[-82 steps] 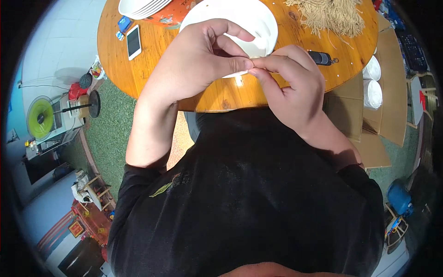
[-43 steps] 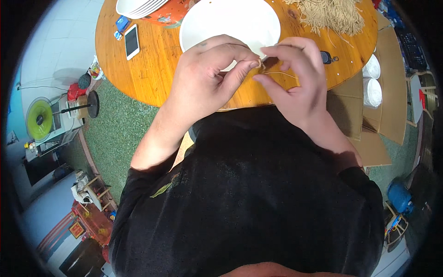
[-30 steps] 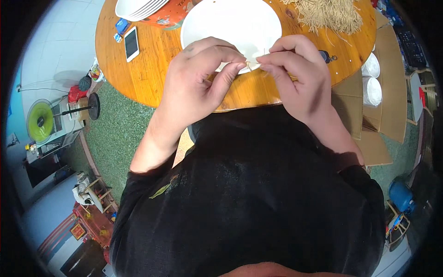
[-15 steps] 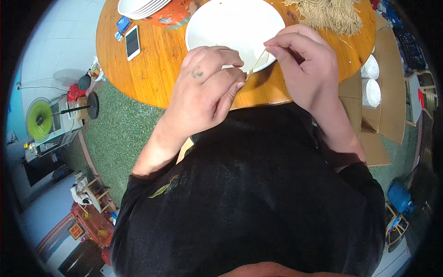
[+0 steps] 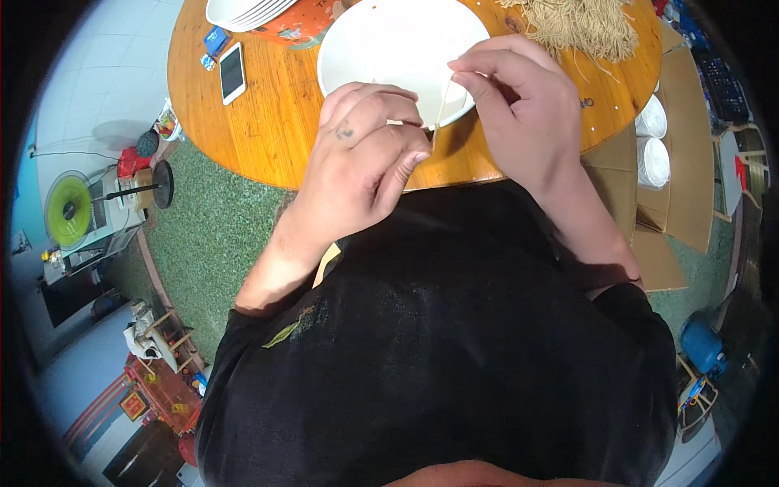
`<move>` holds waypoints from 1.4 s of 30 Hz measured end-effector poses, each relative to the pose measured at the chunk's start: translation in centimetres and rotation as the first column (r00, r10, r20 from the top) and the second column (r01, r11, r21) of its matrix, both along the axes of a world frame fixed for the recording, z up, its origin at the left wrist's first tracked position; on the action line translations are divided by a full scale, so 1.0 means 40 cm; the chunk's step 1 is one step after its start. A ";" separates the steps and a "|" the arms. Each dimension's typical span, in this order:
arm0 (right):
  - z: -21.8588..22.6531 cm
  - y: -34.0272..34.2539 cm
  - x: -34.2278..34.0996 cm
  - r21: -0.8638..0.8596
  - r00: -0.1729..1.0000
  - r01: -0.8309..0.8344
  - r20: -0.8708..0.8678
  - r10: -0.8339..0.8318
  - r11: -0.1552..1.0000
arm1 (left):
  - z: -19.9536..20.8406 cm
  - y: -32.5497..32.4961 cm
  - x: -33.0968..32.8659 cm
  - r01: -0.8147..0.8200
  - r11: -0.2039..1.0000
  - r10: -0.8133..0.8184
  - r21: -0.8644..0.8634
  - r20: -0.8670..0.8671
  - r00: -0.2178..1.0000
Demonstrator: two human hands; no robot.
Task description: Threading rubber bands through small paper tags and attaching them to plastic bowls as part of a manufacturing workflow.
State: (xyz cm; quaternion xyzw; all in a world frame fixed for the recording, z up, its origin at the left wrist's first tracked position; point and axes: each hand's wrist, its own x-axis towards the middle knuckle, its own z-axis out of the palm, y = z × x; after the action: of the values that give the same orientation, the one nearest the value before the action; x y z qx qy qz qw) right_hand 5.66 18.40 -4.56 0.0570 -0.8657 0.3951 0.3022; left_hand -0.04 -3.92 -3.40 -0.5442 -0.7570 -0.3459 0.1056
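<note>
A thin beige string [image 5: 443,99] runs between my two hands over the near rim of a large white basin [image 5: 398,40]. My right hand [image 5: 529,109] pinches its upper end between thumb and fingertips. The string's lower end is at the thumb and forefinger of my left hand [image 5: 361,154], which are closed on it. A small brown piece [image 5: 434,140] shows at those left fingertips, too small to make out. The other left fingers are curled in front of the basin. A loose bundle of similar beige strings [image 5: 578,28] lies beyond my right hand.
The round wooden table [image 5: 268,138] carries a white phone [image 5: 233,75], small blue packets [image 5: 216,40], and stacked white bowls [image 5: 243,12] by an orange patterned container [image 5: 304,24]. Right of the table stands an open cardboard box [image 5: 682,162] with white round containers [image 5: 653,162]. A fan [image 5: 69,209] is at left.
My right hand has moved slightly left, and the string now stands more upright. The white basin has shifted a little to the left. My left hand has barely moved.
</note>
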 end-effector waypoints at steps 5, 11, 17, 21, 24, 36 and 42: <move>-0.041 -0.033 0.025 -0.585 0.964 -0.183 -0.265 0.028 0.790 | -0.011 -0.001 0.008 -0.100 0.995 0.100 0.017 0.014 0.995; -0.103 -0.042 0.060 -0.009 0.945 -0.127 -0.307 0.118 0.992 | -0.009 0.002 0.010 -0.090 0.994 0.085 0.063 0.083 0.993; -0.121 -0.045 0.059 0.021 0.934 -0.186 -0.307 0.183 0.982 | 0.013 0.016 0.030 -0.082 0.996 0.075 0.042 0.134 0.988; -0.111 -0.041 0.063 -0.067 0.956 -0.202 -0.231 0.182 0.977 | 0.048 0.018 0.038 -0.119 0.993 0.118 -0.017 0.318 0.941; -0.103 -0.046 0.062 -0.138 0.960 -0.207 -0.219 0.174 0.969 | 0.072 0.039 0.024 -0.191 0.981 0.172 -0.027 0.578 0.798; -0.114 -0.033 0.061 -0.198 0.958 -0.232 -0.215 0.188 0.953 | 0.076 0.096 -0.017 -0.128 0.978 0.207 -0.164 0.720 0.662; -0.128 -0.059 0.071 -0.384 0.957 -0.271 -0.205 0.205 0.883 | 0.063 0.097 -0.005 -0.236 0.968 0.233 -0.086 0.664 0.710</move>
State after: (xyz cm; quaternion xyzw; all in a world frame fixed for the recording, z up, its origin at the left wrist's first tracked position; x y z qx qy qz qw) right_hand 8.50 16.05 -9.67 0.1300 -0.7236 0.5952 0.3244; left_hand -0.23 -0.04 -0.88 -0.2828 -0.8060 -0.5037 -0.1288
